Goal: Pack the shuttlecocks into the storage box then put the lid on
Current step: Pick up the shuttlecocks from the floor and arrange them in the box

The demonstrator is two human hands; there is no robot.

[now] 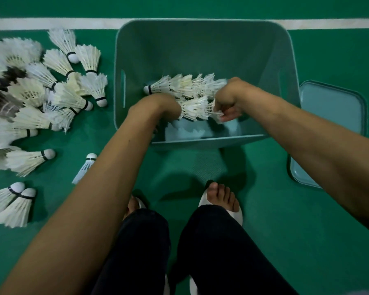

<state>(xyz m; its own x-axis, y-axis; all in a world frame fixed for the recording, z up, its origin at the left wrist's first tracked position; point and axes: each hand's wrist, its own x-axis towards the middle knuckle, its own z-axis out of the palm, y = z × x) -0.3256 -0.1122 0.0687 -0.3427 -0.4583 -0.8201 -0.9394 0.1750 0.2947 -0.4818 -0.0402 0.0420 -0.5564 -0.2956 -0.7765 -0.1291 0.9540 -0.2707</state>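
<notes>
Shuttlecocks nested cork-into-skirt form a short held row (pixel 193 107) that spans the gap between the two hands, low inside the storage box (pixel 200 47) at the middle of the frame. The right hand (pixel 226 106) has its fingers curled and pinches the open feather end of that row. The left hand (pixel 159 108) butts against the other end with its back to the camera and its fingers out of sight, so I cannot tell whether it grips or only props. Support at both ends probably keeps the nested birds from sagging or slipping apart as they go down. Just above in the frame, a second row (pixel 179 86) lies in the box with its cork tip toward the left wall. The held row runs parallel to it and touches it, likely because rows laid side by side save room and spare the feathers. The box stands on the green floor (pixel 264 209), its far rim over a white line (pixel 51 23). The lid (pixel 337 116) lies flat at the right of the frame, just beside the box and partly behind the right forearm, handy for the last step. At the left of the frame a loose pile (pixel 58 96) sprawls near the box, so most of the packing appears to remain.
</notes>
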